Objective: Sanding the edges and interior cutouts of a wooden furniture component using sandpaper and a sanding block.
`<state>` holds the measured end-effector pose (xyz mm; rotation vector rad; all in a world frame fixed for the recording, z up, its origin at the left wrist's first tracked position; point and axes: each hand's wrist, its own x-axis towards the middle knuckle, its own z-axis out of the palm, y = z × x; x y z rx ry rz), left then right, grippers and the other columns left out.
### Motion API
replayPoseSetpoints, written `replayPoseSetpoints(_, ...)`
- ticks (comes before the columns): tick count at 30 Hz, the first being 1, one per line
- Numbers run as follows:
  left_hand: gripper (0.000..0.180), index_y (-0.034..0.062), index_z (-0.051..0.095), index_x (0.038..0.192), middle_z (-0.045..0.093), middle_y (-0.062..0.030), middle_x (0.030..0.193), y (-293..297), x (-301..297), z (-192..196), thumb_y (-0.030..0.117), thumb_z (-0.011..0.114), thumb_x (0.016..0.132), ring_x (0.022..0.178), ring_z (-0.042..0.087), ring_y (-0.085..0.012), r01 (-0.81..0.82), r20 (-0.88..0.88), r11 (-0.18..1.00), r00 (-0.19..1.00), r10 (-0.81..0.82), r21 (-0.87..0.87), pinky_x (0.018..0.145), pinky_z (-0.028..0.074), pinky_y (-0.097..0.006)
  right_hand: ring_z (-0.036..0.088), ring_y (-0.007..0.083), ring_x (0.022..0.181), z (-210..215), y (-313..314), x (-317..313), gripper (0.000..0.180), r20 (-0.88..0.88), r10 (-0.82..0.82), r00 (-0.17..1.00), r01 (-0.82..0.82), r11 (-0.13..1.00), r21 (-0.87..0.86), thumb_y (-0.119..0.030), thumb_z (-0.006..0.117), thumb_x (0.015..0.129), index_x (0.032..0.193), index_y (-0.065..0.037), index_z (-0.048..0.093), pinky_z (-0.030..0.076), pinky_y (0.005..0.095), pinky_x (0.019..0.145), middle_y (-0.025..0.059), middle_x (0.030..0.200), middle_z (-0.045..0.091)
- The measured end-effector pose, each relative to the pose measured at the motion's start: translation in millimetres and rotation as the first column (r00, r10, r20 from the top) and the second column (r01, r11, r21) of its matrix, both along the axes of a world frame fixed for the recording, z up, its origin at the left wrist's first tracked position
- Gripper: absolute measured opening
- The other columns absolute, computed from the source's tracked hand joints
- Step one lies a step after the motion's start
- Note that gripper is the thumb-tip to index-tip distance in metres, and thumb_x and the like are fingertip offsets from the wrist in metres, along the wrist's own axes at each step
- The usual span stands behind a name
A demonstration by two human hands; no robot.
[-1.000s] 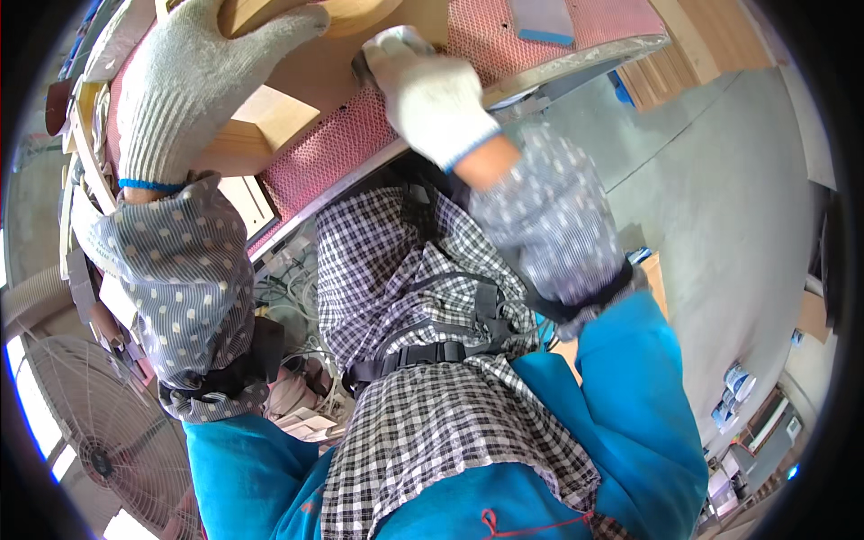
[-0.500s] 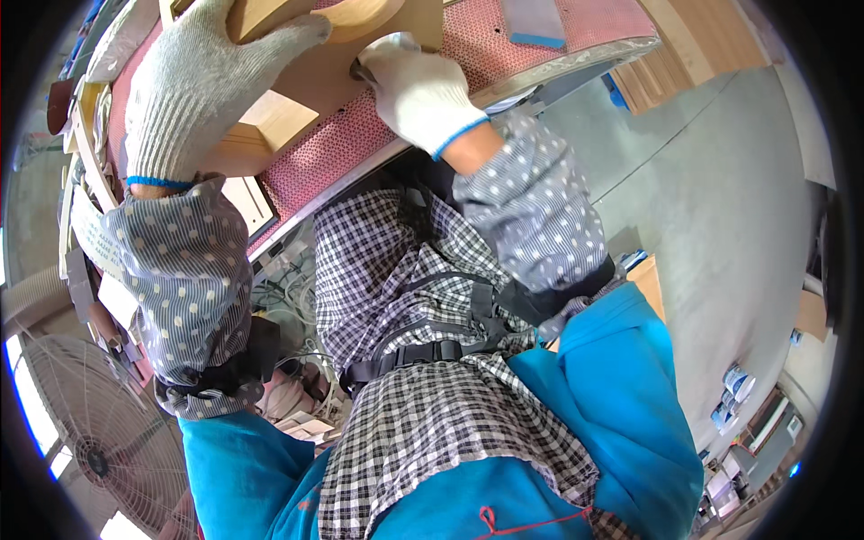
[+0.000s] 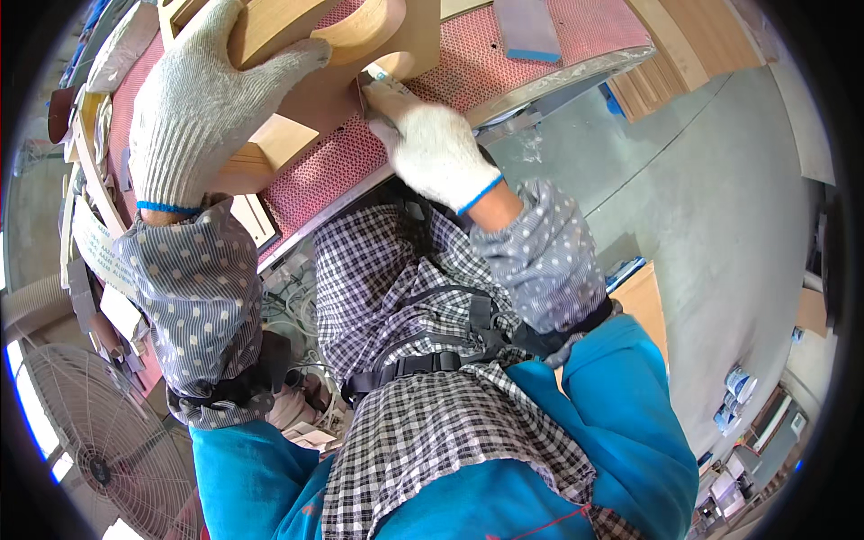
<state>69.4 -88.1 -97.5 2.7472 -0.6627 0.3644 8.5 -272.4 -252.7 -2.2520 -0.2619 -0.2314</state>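
A pale wooden workpiece (image 3: pixel 337 85) with curved cut-outs and slats lies on a red patterned mat (image 3: pixel 328 166) at the top of the view. My left hand (image 3: pixel 202 103), in a white knit glove with a blue cuff, rests over its left part, thumb stretched along the wood; the fingertips run out of sight beyond an edge. At the rounded cut-out, my gloved right hand (image 3: pixel 432 144) is closed with its fingers against the wood. A thin dark piece (image 3: pixel 364 81) shows at its thumb side, mostly hidden, possibly sandpaper.
A grey block (image 3: pixel 526 27) with a blue edge lies on the mat to the right. Stacked wooden panels (image 3: pixel 652 76) stand past the bench corner. A large fan (image 3: pixel 94 450) is at lower left. Cables (image 3: pixel 292 292) hang below the bench, and a cardboard piece (image 3: pixel 641 306) stands at right.
My right hand has shifted slightly down and to the right, its wrist lower, uncovering more of the rounded cut-out. The left hand keeps its place on the wood.
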Motion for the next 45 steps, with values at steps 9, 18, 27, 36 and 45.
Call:
replayPoseSetpoints(9, 0.052, 0.0022, 0.066, 0.108, 0.072, -0.0108, 0.086, -4, -3, 5, 0.046, 0.080, 0.085, 0.080, 0.071, -0.0188, -0.037, -0.062, 0.999, 0.997, 0.037, 0.003, 0.071, 0.054, -0.032, 0.068, 0.0257, 0.063, -5, 11, 1, 0.036, -0.025, 0.006, 1.000, 0.006, 0.894, 0.447, -0.024, 0.060, 0.099, 0.122, 0.001, 0.067, 0.054, 0.0384, 0.062, 0.0159, 0.081, 0.070)
replayPoseSetpoints(18, 0.050, 0.0021, 0.065, 0.108, 0.072, -0.0107, 0.087, -10, -5, 10, 0.044, 0.081, 0.085, 0.082, 0.071, -0.0178, -0.110, -0.119, 0.991, 0.986, 0.118, 0.075, 0.073, 0.054, -0.032, 0.057, 0.0195, 0.045, 26, 7, 0, 0.027, -0.540, 0.329, 0.775, 0.319, 0.535, 0.783, -0.023, 0.059, 0.100, 0.109, 0.002, 0.065, 0.046, 0.0351, 0.044, 0.0082, 0.066, 0.062)
replayPoseSetpoints(27, 0.048, 0.0015, 0.064, 0.107, 0.072, -0.0116, 0.087, -9, -5, 7, 0.041, 0.081, 0.085, 0.081, 0.071, -0.0188, -0.113, -0.105, 0.993, 0.988, 0.116, 0.034, 0.072, 0.054, -0.033, 0.058, 0.0199, 0.047, 9, 13, 11, 0.019, -0.439, 0.424, 0.792, 0.408, 0.166, 0.898, -0.022, 0.063, 0.099, 0.106, -0.004, 0.061, 0.048, 0.0322, 0.044, 0.0079, 0.068, 0.062)
replayPoseSetpoints(36, 0.052, 0.0016, 0.064, 0.109, 0.073, -0.0142, 0.091, -9, -4, 13, 0.044, 0.081, 0.085, 0.082, 0.073, -0.0219, -0.102, -0.138, 0.994, 0.985, 0.105, 0.027, 0.073, 0.055, -0.034, 0.051, 0.0168, 0.044, 13, 16, 24, 0.015, -0.389, 0.483, 0.784, 0.492, -0.101, 0.865, -0.020, 0.065, 0.099, 0.102, -0.007, 0.058, 0.044, 0.0320, 0.042, 0.0035, 0.062, 0.053)
replayPoseSetpoints(45, 0.052, 0.0036, 0.065, 0.111, 0.076, -0.0146, 0.093, -9, -4, 15, 0.046, 0.081, 0.084, 0.087, 0.076, -0.0262, -0.116, -0.105, 0.993, 0.988, 0.115, -0.004, 0.074, 0.057, -0.037, 0.047, 0.0158, 0.039, 20, 19, 26, 0.018, -0.469, 0.383, 0.796, 0.502, 0.016, 0.865, -0.026, 0.067, 0.097, 0.099, -0.009, 0.059, 0.041, 0.0324, 0.039, 0.0021, 0.058, 0.050)
